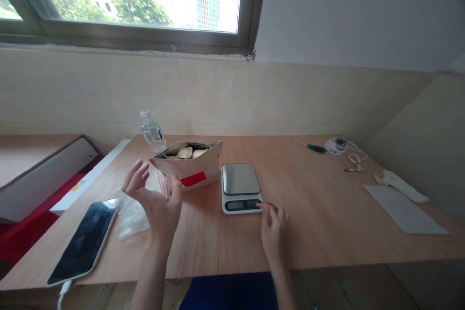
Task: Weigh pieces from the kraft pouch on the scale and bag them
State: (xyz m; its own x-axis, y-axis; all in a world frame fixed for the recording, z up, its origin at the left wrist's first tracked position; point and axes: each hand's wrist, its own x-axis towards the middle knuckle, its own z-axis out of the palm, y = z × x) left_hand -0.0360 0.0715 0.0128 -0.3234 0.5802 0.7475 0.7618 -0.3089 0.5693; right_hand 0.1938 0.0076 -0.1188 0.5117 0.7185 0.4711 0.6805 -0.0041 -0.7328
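A digital kitchen scale (241, 178), white with a metal plate and a dark display panel, lies flat on the table. My right hand (273, 227) is at its front right corner. The index fingertip touches the button end of the panel, and the other fingers are loosely bent around nothing. To the left, my left hand (158, 201) is raised above the table, palm up, fingers spread and holding nothing. Just behind it stands a brown paper pouch (203, 164) with a red label, its top gaping. Pale pieces (184, 153) show inside the pouch.
Left of the pouch lie a clear plastic bag (132, 218) and a large phone (85, 242) with a cable. A water bottle (153, 133) stands behind. At right are a screwdriver (315, 147), a white dome camera (336, 145), a paper sheet (405, 209) and a white packet (403, 185).
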